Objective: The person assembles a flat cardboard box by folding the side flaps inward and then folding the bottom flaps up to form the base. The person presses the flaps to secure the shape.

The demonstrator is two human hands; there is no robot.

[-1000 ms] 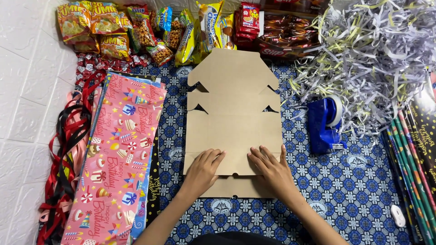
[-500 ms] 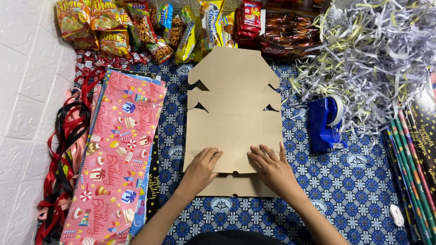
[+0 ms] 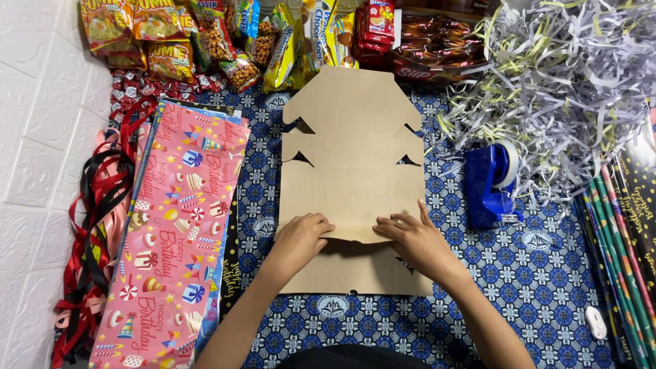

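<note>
Left of the fingers, against the white wall, a tangle of red and black ribbons (image 3: 92,225) lies beside a stack of pink party-print wrapping sheets (image 3: 174,232); both sit apart from the hands, on the blue patterned cloth (image 3: 547,273).

Beyond the fingertips, a flat brown cardboard box blank (image 3: 352,157) extends away from the person toward a row of snack packets (image 3: 225,34) at the far edge.

The left hand (image 3: 297,242) rests palm-down on the near part of the blank, fingers curled and close together, tips pressing the edge of a folded-over flap. The right hand (image 3: 413,239) lies just beside it, fingers spread moderately and flat, pressing the same flap edge. Neither hand grips anything; both bear down on the board.

Right of the fingers stands a blue tape dispenser (image 3: 492,181), near but not touching the blank. Beyond it lies a heap of shredded paper (image 3: 560,89), and rolled wrapping paper (image 3: 615,239) lines the far right edge.

Risks, as judged:
- Uneven pressure between the two hands may run the crease off its score line and skew the flap.
- The blank may slide on the cloth under forward pressure.
- Stray paper shreds may get caught under the board.
</note>
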